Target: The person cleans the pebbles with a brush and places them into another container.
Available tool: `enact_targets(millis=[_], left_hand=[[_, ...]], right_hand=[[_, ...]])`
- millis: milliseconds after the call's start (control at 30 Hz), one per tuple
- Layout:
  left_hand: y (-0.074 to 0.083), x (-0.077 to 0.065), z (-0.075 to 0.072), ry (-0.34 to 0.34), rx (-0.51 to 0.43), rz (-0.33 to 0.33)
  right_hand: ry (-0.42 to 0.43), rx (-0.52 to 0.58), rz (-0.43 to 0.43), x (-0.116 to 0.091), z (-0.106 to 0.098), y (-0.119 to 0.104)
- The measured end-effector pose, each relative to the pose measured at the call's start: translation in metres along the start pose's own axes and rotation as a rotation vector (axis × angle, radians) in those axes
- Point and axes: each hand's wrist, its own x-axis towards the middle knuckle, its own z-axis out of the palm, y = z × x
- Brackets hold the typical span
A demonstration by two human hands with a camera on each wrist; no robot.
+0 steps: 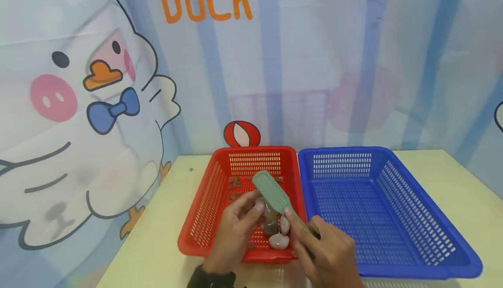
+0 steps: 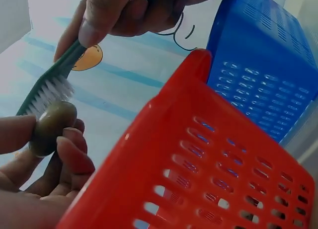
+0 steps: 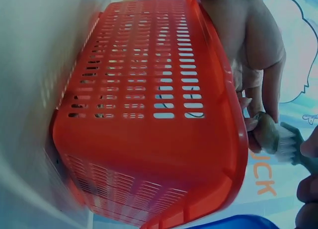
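Note:
Over the red basket (image 1: 187, 238), my left hand (image 1: 234, 229) pinches a smooth olive-brown stone (image 2: 53, 127) between thumb and fingers. My right hand (image 1: 329, 248) grips the handle of a green brush (image 1: 273, 193), its forefinger laid along the neck. White bristles (image 2: 52, 94) face down and meet the top of the stone in the left wrist view. From the right wrist side, the bristles (image 3: 286, 142) also press against it. Below the hands lie a pale stone (image 1: 279, 241), a dark grey stone (image 1: 270, 227) and a light speckled stone (image 1: 284, 225) in the basket.
Brown crumbs (image 1: 234, 182) are scattered over the red basket's floor. To its right stands a blue basket (image 1: 463, 253), close alongside. Both are on a pale yellow table (image 1: 153, 218), with a printed duck curtain (image 1: 298, 60) hanging behind. One small speck (image 1: 191, 169) lies at the table's back left.

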Motion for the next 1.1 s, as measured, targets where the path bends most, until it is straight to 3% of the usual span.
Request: enact_targets(millis=[167, 433, 533, 767, 967, 1100], left_hand=[[0.003, -0.001, 0.0, -0.016, -0.083, -0.013], [0.002, -0.002, -0.006, 0.141, -0.177, 0.029], [0.001, 0.001, -0.009, 0.109, -0.19, 0.031], [0.008, 0.014, -0.011, -0.092, -0.151, 0.034], [0.007, 0.008, -0.016, -0.075, -0.157, 0.019], [0.001, 0.003, -0.011, -0.093, -0.197, 0.015]], right_hand=[[-0.011, -0.069, 0.047, 0.0, -0.004, -0.001], [-0.057, -0.027, -0.024, 0.004, -0.007, -0.007], [-0.101, -0.024, -0.029, 0.003, -0.004, -0.009], [-0.115, -0.088, 0.024, -0.003, 0.004, 0.001], [-0.172, -0.085, 0.017, -0.011, 0.009, 0.001], [-0.226, -0.101, 0.024, -0.016, 0.0, -0.001]])
